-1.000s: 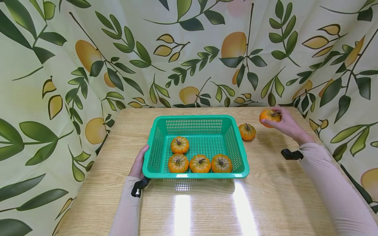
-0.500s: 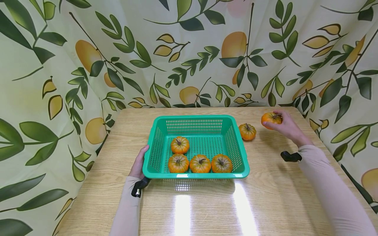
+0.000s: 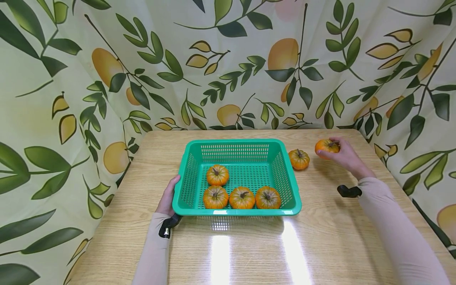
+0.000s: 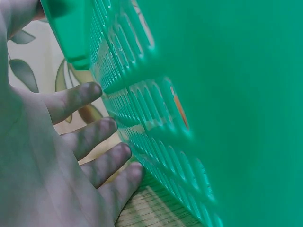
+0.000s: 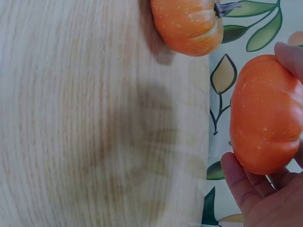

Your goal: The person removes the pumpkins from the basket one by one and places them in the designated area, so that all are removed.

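My right hand (image 3: 347, 157) grips a small orange pumpkin (image 3: 324, 148) above the table's far right part, thumb and fingers round its sides. In the right wrist view this held pumpkin (image 5: 265, 116) shows smooth orange skin, with a shadow on the wood beside it. Against the left side of a green plastic basket (image 3: 235, 211) rests my left hand (image 3: 166, 198). In the left wrist view its fairly straight fingers (image 4: 97, 135) touch the slotted outer wall, the thumb up at the rim. Another pumpkin (image 3: 299, 159) sits on the table just right of the basket.
Several pumpkins lie in the basket: three in a row along its near side, including the middle one (image 3: 242, 198), and one (image 3: 217, 175) behind the left one. A leaf-patterned curtain (image 3: 228, 71) borders the wooden table (image 3: 249, 253) at the back and sides.
The right hand, holding its pumpkin, has shifted only slightly, and the forearm has swung a little to the left. The left hand, basket and other pumpkins stay put.
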Motion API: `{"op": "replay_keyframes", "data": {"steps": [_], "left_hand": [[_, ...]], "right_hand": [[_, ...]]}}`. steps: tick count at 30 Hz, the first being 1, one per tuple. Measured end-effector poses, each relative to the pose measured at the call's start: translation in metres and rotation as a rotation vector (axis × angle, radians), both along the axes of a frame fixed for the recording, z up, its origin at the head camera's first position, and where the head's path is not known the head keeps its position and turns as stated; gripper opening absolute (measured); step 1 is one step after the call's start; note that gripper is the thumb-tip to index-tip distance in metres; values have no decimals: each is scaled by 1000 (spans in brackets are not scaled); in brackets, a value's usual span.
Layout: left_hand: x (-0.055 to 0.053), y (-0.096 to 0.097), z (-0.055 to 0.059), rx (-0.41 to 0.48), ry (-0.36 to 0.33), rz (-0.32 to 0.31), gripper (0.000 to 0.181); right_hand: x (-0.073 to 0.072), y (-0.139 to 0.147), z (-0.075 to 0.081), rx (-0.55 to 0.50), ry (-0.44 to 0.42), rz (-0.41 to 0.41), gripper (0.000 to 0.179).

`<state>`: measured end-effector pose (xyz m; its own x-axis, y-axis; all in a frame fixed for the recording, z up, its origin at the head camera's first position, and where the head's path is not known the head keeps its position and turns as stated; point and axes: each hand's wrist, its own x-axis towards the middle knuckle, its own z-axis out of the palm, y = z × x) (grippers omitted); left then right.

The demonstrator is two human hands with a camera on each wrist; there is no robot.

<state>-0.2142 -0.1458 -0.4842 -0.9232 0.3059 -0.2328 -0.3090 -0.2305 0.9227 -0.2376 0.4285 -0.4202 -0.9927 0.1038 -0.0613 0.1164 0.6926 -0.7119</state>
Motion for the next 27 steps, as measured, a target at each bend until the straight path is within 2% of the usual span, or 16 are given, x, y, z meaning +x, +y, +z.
{"op": "replay_keyframes", "data": {"steps": [9, 19, 27], "left_hand": [[4, 1, 6, 54, -46, -3, 64], [2, 1, 3, 52, -46, -5, 64], [1, 1, 2, 38, -20, -1, 65]], "right_hand": [[1, 1, -7, -4, -11, -8, 94], [0, 3, -12, -10, -40, -31, 99], [-1, 5, -20, -11, -46, -36, 97]]}}
